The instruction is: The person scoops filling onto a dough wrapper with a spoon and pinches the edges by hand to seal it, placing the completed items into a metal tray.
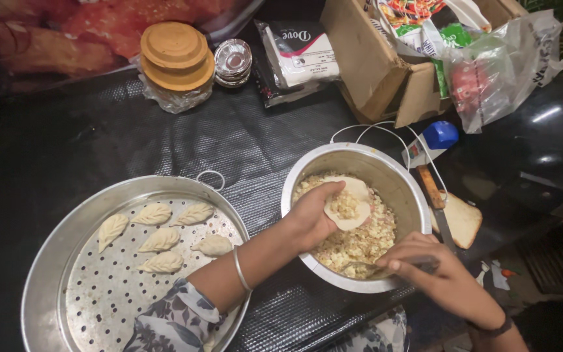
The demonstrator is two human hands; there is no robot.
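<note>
Over the bowl, a thin, soft dough round with filling is cupped in the left hand, while a spoon is pinched by the right hand; it is probably torn easily and best held underneath.

left hand: cupped, palm up | right hand: fingers pinched shut
</note>
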